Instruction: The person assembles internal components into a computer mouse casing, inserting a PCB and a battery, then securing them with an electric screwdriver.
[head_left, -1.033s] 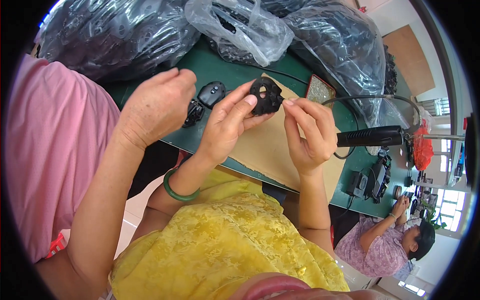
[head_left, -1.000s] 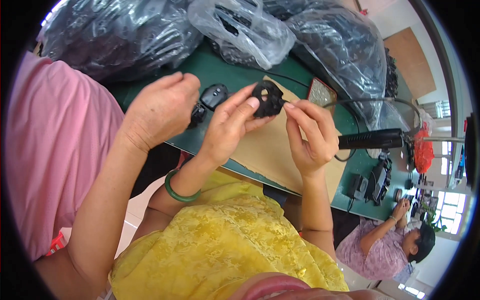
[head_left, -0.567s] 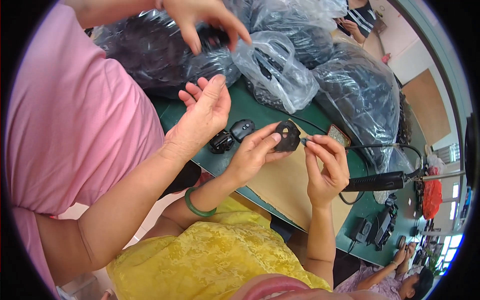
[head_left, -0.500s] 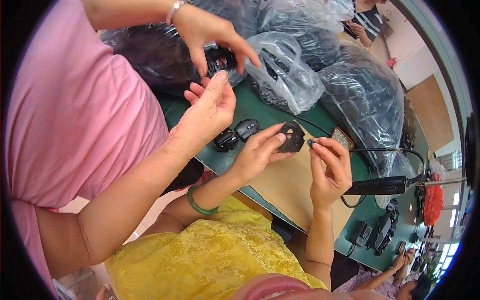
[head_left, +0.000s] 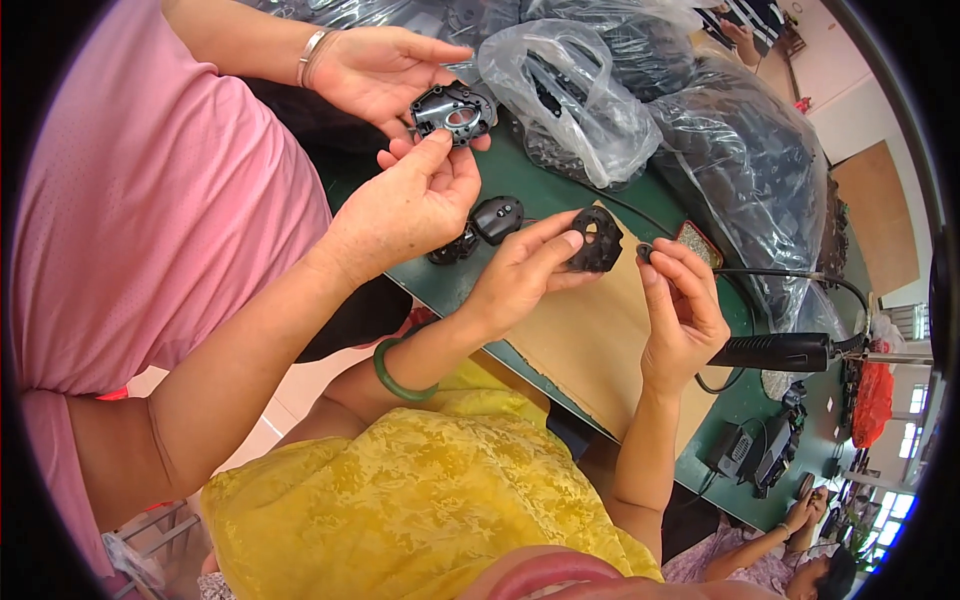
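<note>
My left hand [head_left: 515, 285], below a green bangle, pinches a flat black plastic plate [head_left: 603, 255] with a hole in it, held up over a brown cardboard sheet [head_left: 570, 335]. A short gap to the right, my right hand [head_left: 685, 325] grips a small dark round piece [head_left: 645, 252] between thumb and fingertips. The piece and the plate do not touch. Behind my left hand, a rounded black shell [head_left: 498, 218] and another black part [head_left: 457, 245] rest on the green table [head_left: 550, 180].
At my left, a person in pink holds a black housing [head_left: 455, 115] in both hands. Large clear bags [head_left: 740, 170] of dark parts line the far side. A black-handled tool [head_left: 775, 352] on a cable, a red-rimmed tray [head_left: 700, 243] and a black power box [head_left: 735, 447] stand rightward.
The person in pink has turned the housing into plain view, one hand open beneath it. My hands keep their grips; plate and small piece sit slightly higher and farther right in view.
</note>
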